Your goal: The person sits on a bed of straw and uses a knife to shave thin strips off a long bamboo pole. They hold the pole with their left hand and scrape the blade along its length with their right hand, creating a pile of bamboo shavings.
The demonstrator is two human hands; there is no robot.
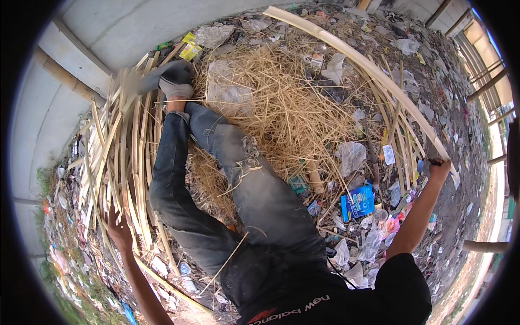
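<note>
A long, wide bamboo strip (374, 70) arches from the far middle down to the right. Near its lower end my right hand (440, 169) is closed around it, and a small dark object shows at the fingers, too little of it to name. My left hand (119, 232) has its fingers stretched apart beside the near end of a pile of split bamboo strips (138, 162). Whether it touches one of them I cannot tell. Both my legs, in dark trousers (265, 184), reach forward between the hands, and a sandalled foot (176, 81) lies by the pile's far end.
Thin bamboo shavings (292, 103) are heaped beyond my legs. More narrow strips (398, 119) lie under the long one. Plastic litter, including a blue packet (357, 203), covers the ground. A grey wall (130, 27) stands at the far left, with a pole (67, 76) against it.
</note>
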